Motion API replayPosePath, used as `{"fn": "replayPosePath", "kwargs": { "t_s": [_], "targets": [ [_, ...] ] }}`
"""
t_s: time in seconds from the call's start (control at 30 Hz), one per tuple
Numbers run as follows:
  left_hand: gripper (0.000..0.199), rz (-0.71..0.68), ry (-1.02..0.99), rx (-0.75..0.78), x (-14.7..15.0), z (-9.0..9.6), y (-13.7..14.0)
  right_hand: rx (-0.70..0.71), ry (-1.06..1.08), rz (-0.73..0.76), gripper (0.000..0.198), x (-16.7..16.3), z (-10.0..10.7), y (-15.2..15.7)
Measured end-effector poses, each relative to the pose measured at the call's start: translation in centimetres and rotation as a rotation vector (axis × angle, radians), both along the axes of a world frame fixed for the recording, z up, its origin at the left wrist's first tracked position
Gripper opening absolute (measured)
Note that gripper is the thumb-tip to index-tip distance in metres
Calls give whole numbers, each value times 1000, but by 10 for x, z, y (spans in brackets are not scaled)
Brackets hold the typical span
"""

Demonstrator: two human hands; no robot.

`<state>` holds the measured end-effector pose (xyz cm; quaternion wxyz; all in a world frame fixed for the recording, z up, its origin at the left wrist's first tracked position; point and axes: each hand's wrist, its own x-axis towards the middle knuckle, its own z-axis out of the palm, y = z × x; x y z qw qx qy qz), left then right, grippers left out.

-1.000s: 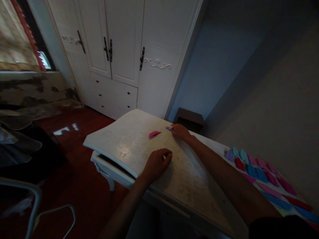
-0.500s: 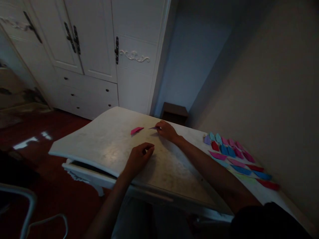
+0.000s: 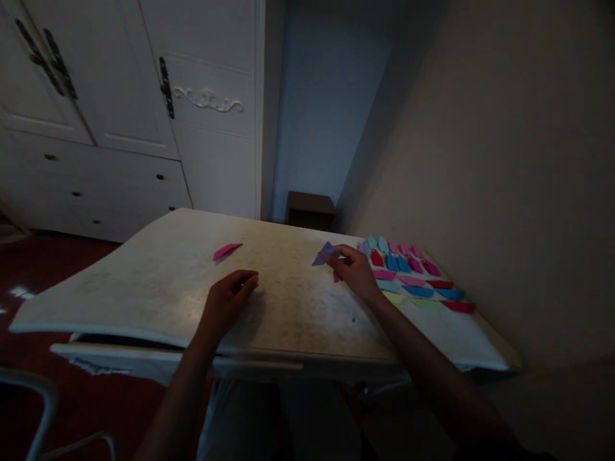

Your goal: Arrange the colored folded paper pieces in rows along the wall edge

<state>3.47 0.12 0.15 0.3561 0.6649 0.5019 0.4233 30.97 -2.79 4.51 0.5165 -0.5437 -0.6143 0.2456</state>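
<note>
One purple folded paper [image 3: 325,254] is pinched in the right hand [image 3: 353,269], the left hand [image 3: 229,298] curled half-open, empty.

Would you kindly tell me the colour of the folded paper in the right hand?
The folded paper is purple, showing best in the head view.

Right hand [image 3: 356,270] pinching purple folded paper [image 3: 322,255]; pink piece [image 3: 226,251] near left hand [image 3: 227,298].

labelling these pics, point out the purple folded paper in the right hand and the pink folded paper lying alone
Purple folded paper [image 3: 322,254] in the right hand [image 3: 354,271], head view: exposed face
Pink folded paper [image 3: 227,251] lying alone, head view: its visible middle
</note>
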Motion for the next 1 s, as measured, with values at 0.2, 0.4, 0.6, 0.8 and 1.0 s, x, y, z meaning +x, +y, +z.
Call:
{"fn": "replayPosePath", "kwargs": {
  "t_s": [0.2,0.4,0.6,0.8,1.0],
  "targets": [
    [52,54,60,-43,1,3,-2,-133,328,-276,38,73,-8,-90],
    [52,43,304,15,2,7,-3,-194,488,-548,45,146,-25,-161],
    [52,65,482,13,9,14,-12,-258,483,-654,47,184,-27,-196],
    [48,-14,664,249,25,1,-14,-266,490,-703,46,196,-35,-206],
    [45,-61,673,267,68,-7,-31,-375,348,-732,46,204,-42,-207]
  ]
}}
